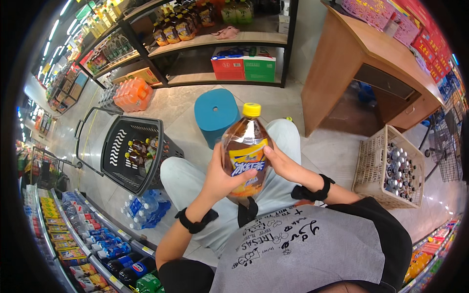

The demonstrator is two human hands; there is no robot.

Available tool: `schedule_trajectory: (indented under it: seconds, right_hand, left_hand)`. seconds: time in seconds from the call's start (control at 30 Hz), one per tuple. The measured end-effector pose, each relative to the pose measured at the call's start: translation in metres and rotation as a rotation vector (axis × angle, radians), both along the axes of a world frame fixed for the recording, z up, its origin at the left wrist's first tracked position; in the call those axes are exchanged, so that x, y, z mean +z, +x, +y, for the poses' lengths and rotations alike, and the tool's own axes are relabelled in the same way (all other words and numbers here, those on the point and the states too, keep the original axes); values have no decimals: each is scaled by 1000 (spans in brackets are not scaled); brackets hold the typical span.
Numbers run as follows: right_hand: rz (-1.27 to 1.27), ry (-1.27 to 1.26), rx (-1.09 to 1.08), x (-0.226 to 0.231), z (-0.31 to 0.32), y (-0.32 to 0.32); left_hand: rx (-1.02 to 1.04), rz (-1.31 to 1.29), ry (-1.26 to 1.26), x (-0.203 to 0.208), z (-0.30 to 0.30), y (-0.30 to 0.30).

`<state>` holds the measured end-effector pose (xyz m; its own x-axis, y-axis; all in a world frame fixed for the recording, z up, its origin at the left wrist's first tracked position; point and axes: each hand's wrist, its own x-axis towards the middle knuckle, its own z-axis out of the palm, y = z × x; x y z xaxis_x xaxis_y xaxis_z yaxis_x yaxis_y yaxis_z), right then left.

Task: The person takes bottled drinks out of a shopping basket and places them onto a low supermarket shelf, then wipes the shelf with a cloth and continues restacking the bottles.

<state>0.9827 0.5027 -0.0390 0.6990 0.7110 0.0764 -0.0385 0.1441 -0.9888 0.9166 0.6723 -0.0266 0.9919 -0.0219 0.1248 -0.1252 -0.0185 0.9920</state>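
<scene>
From where I stand, the big bottle [247,141] of dark drink is upright between the person's two hands, above the lap, with its yellow cap [252,110] up past the fingertips. The left hand [221,172] is curved around the left side, opened about as wide as the body demands, its thumb laid across the front of the label [246,158]; the right hand [282,162] is against the opposite side, thumb end by the label's edge. The other fingers mostly go behind the bottle, so how tightly they press I cannot tell. It looks nearly full, so I'd expect real weight, more comfortable for two hands than one, with liquid that could slosh if tipped quickly. The clear plastic should give a little under a hard squeeze, yet is hardly fragile; the smooth shoulder above the thumbs might slip, more so if damp. I'd keep the grip where it is, at the wide labelled middle, or slide one palm beneath the base, below the fingers, and not trust the cap alone. Beyond the fingertips sits a blue stool [211,110]; farther off, left of the left hand, is a black basket [128,176] with smaller bottles [141,152] in it.
</scene>
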Motion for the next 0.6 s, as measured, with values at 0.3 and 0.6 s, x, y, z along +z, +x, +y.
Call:
schedule_trajectory:
  seconds: [0.3, 0.6]
  right_hand:
    - [-161, 93, -84, 2, -26, 5]
    - [51, 57, -48, 6, 42, 177]
  left_hand:
    - [25, -9, 24, 12, -36, 14]
    - [-162, 282, 97, 27, 53, 192]
